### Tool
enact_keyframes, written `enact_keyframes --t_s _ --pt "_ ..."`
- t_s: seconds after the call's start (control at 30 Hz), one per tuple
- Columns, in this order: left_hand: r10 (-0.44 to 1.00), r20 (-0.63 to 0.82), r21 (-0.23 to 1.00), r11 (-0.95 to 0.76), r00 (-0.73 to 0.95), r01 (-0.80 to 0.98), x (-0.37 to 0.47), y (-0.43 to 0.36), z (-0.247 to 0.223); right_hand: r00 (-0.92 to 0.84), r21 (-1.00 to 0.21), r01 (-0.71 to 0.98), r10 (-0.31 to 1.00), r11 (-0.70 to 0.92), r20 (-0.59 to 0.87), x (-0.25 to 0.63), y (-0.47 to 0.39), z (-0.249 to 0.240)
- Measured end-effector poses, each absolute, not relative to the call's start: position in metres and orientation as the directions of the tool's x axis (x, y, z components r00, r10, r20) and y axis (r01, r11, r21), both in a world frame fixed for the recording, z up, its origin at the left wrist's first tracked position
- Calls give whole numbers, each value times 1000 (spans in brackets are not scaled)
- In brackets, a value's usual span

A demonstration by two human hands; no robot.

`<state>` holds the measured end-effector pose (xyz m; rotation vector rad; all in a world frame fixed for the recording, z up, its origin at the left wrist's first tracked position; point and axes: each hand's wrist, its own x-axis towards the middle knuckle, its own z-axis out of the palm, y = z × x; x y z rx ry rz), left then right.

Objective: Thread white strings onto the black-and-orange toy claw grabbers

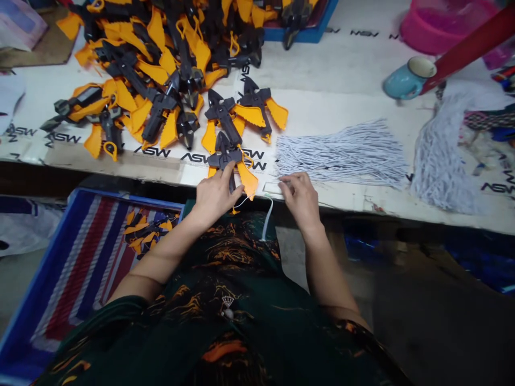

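Note:
My left hand (217, 194) rests on a black and orange bird-like plastic piece (226, 159) at the table's front edge, its fingers on the black body. A thin white string (267, 217) runs from near the piece's orange tip and hangs over the edge onto the clothing. Just right of it, my right hand (300, 198) is closed in a pinch beside a small pale strip on the edge; what the fingertips hold is too small to name. Behind my right hand lies a flat bundle of white strings (341, 153). Two similar pieces lie just beyond my left hand.
A large pile of black and orange pieces (161, 69) covers the back left. At the right are a blue mug (406, 80), a pink basin (438, 27) and another string bundle (442, 155). A blue-rimmed crate (52, 246) stands below left, with several pieces inside.

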<state>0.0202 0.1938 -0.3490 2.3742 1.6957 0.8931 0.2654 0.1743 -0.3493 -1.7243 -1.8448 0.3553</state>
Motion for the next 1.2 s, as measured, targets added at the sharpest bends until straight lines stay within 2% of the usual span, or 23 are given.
enact_keyframes --t_s 0.1,0.2,0.37,0.43,0.6,0.7,0.87,0.93,1.03,1.2 --pt "900 386 382 -355 201 853 -5 182 -351 -29 -514 845 974 145 226 265 178 -351" --pt "940 301 310 -255 159 916 -47 155 -352 -51 -545 815 962 195 268 266 175 -352" --pt "974 173 148 124 -149 981 -133 90 -369 64 -685 690 923 233 379 268 168 -357" --pt "960 174 134 198 -219 971 -164 66 -380 116 -716 661 912 225 394 267 167 -358" --pt "919 323 338 114 -228 934 -187 62 -387 193 -755 626 899 195 392 263 169 -362" --pt "938 285 457 48 -197 888 -146 103 -370 222 -774 608 898 176 379 262 172 -364" --pt "980 197 674 -117 -24 730 -36 203 -339 237 -805 570 905 164 352 255 167 -359" --pt "984 175 711 -103 -32 696 1 242 -337 210 -791 581 904 191 372 248 161 -352" --pt "973 220 713 -112 -69 693 34 285 -345 102 -739 610 896 287 433 235 150 -340" --pt "972 214 701 -85 -95 708 35 277 -349 -111 -668 564 846 485 521 220 138 -331"
